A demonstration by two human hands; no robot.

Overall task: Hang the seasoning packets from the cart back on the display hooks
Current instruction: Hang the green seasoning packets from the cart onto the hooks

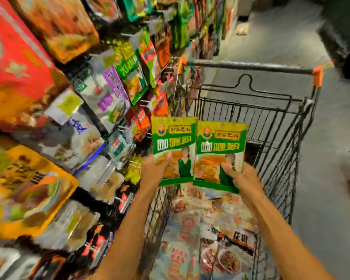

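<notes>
Nearest the camera, the cart [279, 158] holds a loose heap of seasoning packets [210, 239] lying flat in its basket. Their print is red, white and pale blue. One near the right wall shows dark characters, but they are too blurred to read.

Both bare forearms reach forward over this heap. The left hand [156, 170] grips the left green packet [174, 142] at its lower left corner, with the thumb pressed on the front and the fingers clamped behind. The right hand [245, 178] holds the right green packet [220, 146] the same way at its lower right corner, thumb in front and fingers hidden behind.

The two packets are alike and are held upright, side by side with their inner edges touching, above the left half of the basket. Each has 咖喱粉 in large white characters on a green band. Above that are a round portrait logo and a yellow panel of small characters that are too soft to read with certainty. The lower half shows a dish and a figure in green.

Beyond them is the cart's wire end wall, then its dark handle bar [247, 66] with orange end caps [317, 77] and the grey floor [281, 37].

Along the cart's left side, the display hooks [144, 101] carry rows of blurred hanging packets [129, 77].
</notes>
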